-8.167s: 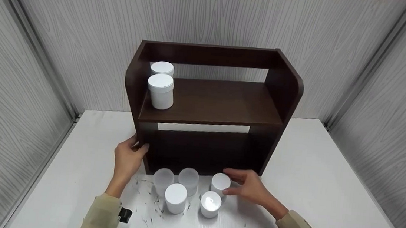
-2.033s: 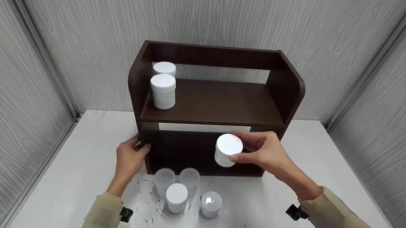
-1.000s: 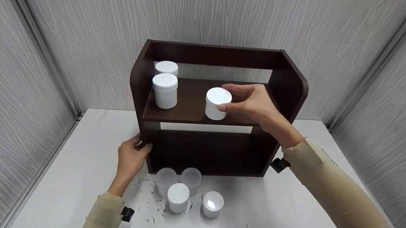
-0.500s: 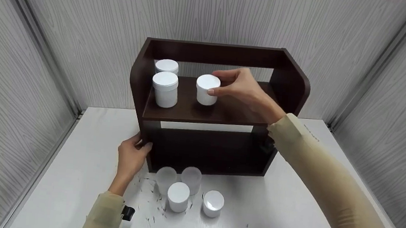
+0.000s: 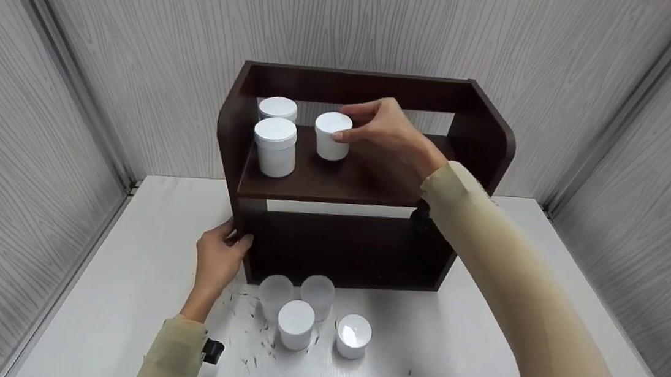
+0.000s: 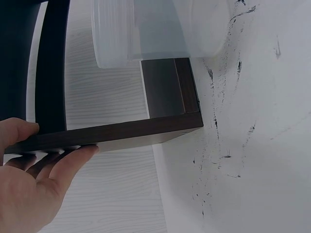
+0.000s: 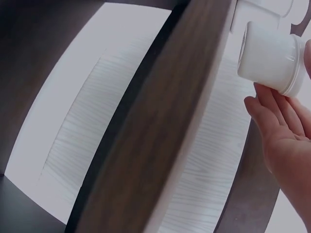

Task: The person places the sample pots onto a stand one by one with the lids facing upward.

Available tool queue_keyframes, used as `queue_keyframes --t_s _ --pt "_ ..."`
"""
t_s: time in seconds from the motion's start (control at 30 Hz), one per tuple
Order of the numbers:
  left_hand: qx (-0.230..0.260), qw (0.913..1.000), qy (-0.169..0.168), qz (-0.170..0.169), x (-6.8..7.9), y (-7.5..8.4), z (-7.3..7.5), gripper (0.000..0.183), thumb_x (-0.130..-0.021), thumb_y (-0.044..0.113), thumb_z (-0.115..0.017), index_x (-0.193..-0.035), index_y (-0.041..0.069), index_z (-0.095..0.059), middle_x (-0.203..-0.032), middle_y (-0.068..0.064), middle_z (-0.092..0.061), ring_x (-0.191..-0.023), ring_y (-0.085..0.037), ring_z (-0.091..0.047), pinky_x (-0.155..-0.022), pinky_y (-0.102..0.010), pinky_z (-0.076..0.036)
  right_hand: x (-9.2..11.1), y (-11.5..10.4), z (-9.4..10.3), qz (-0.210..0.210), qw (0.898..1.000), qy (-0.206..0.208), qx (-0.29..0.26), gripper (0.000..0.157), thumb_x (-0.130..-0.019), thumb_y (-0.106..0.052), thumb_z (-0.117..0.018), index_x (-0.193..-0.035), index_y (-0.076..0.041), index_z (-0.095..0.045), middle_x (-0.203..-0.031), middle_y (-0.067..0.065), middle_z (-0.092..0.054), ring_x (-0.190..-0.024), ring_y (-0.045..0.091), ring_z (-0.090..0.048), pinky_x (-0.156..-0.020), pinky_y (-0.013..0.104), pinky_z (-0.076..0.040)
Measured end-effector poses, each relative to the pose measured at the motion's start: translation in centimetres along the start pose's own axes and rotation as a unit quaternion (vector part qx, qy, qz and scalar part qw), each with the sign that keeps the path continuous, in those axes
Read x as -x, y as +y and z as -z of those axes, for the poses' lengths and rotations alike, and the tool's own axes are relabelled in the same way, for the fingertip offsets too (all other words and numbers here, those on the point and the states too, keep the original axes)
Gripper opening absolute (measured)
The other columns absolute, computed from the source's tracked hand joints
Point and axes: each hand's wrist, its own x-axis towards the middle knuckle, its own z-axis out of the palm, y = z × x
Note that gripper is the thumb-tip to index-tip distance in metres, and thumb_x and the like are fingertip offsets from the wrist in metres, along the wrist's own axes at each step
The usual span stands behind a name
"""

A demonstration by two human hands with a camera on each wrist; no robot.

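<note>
My right hand (image 5: 386, 127) pinches a white lidded jar (image 5: 331, 145) between thumb and fingers, upright at the upper board of a dark brown shelf unit (image 5: 367, 182). In the right wrist view, the jar (image 7: 269, 58) shows its smooth side and rimmed lid, fingertips near the lid. Two larger white lidded jars, one in front (image 5: 277, 159) and one behind (image 5: 278, 108), stand at the board's left end. My left hand (image 5: 219, 258) grips the unit's left side panel; the left wrist view has thumb and fingers on either side of this panel (image 6: 126, 130).
Before the unit, two frosted translucent containers (image 5: 275, 295) (image 5: 318, 296), a white lidded jar (image 5: 295, 327) and a small white pot (image 5: 353, 338) with a shiny top stand on the white table (image 5: 407, 343). Dark scuffs mark the tabletop. Grey wood-grain walls (image 5: 351, 24) enclose it.
My right hand has taken the jar from the tabletop, raised it past the lower compartment and carried it back and left over the upper board. My left hand keeps its grip on the side panel.
</note>
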Motion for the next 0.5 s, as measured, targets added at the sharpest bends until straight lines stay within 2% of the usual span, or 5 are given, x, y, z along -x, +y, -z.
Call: queue_keyframes --t_s 0.33,0.5 --pt "0.005 1.0 -0.002 0.003 0.2 0.3 -0.1 0.05 -0.096 0.003 -0.07 -0.141 -0.014 -0.057 -0.136 -0.031 -0.063 -0.118 -0.045 -0.068 -0.092 -0.041 -0.06 -1.5 -0.1 -0.3 -0.013 1.0 -0.011 -0.015 0.056 -0.082 -0.005 -0.092 -0.133 0.003 -0.07 -0.122 0.017 -0.075 -0.111 0.022 -0.072 -0.095 0.032 -0.059" --pt "0.008 0.9999 0.0 0.007 0.3 0.3 0.0 0.048 -0.096 0.002 -0.071 -0.14 -0.013 -0.058 -0.133 -0.031 -0.065 -0.117 -0.044 -0.068 -0.091 -0.038 -0.06 -2.3 -0.1 -0.9 -0.013 1.0 -0.01 -0.007 0.055 -0.082 -0.005 -0.092 -0.132 0.003 -0.071 -0.12 0.015 -0.076 -0.108 0.018 -0.072 -0.094 0.029 -0.058"
